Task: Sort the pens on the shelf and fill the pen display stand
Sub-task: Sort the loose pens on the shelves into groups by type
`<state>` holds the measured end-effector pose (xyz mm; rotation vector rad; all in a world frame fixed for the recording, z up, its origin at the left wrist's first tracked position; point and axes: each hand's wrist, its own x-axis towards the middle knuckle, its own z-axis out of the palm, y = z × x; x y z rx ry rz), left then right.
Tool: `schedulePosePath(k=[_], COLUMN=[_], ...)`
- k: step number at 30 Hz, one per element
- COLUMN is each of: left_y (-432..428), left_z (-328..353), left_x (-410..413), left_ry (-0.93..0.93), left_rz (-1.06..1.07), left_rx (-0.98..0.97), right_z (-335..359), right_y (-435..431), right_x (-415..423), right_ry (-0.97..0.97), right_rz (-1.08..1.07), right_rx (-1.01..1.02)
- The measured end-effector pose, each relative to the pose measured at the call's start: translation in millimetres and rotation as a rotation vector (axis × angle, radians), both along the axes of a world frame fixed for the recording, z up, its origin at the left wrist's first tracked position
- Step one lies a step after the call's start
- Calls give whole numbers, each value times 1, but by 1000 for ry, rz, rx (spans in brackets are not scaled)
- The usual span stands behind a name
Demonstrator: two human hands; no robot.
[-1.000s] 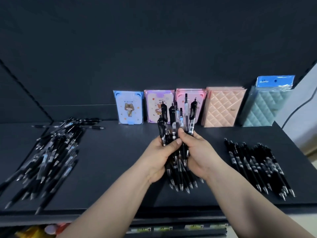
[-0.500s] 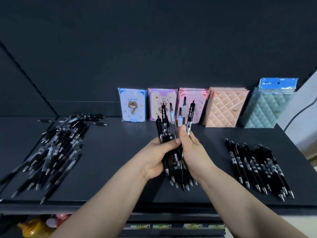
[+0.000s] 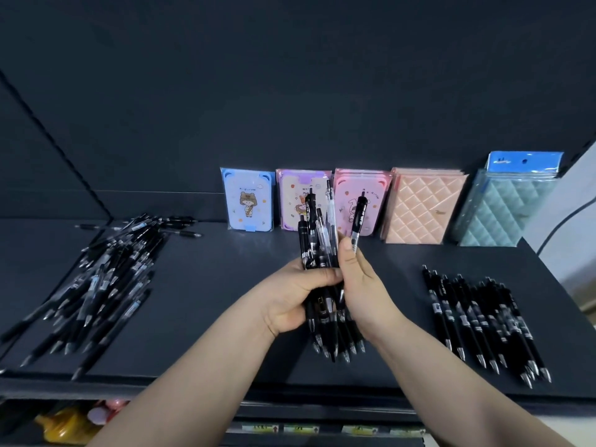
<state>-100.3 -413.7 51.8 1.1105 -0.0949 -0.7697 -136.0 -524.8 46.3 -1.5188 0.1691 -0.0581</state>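
Hands, two, bare, meeting in mid-air: left hand (image 3: 290,298) wrapped round a bundle of black and clear plastic click pens (image 3: 317,246), tips toward the person. The right hand (image 3: 364,285) pinches a single black pen with white print on its barrel (image 3: 358,217), held clear of the bundle's top.

- Dark matte shelf board (image 3: 225,301): beneath both hands.
- Loose heap of black pens (image 3: 106,279): well to the left of the left hand, lying crossed and unsorted.
- Neat row of black pens (image 3: 483,317): to the right of the right hand, side by side, tips toward the person.
- Pastel wrapped notebooks (image 3: 425,208): beyond the hands, upright against the back wall.
- Pen display stand: not in view.

Step in hand, as judged: sorting, one pen being picked out of the bundle. The next move likely calls for carrying it to its matching group, probably the right-hand row, and laying it parallel while the left grip stays firm so nothing slides out.
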Motion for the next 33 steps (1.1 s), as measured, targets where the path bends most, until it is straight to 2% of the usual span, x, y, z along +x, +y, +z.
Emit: schedulePosePath(k=[3,6,10,12,14,17,20,25,33], left_y=[-3,-4,-9,-13,-20,-35,-53,-68,-67], left_z=[1,-1,-3,-5,-6,-7,-6,-5,-8], left_x=[-1,0,0,-1,-4,-10,-18,-22,-25], left_ry=[-12,-37,-29,-13,-3,17,27,43,51], left_rz=[8,-2,24,31,8,-38,-99,-147,-77], left_rx=[11,55,97,95,83,68,78,97,100], right_z=[2,12,24,27,24,4,-25,-40,-43], right_y=[-5,-21,-60,-89,-122,-156,-167,-174,-192], right_x=[3,9,12,9,0,-19,-32,-36,-40], right_ry=[-66,-37,35,62,133,310,386,372,343], right_rz=[14,-68,-103,-203,-319,-340,-298,-276,-166], right_rx=[7,141,-13,-156,-466,-922,-1122,-1120,-1024])
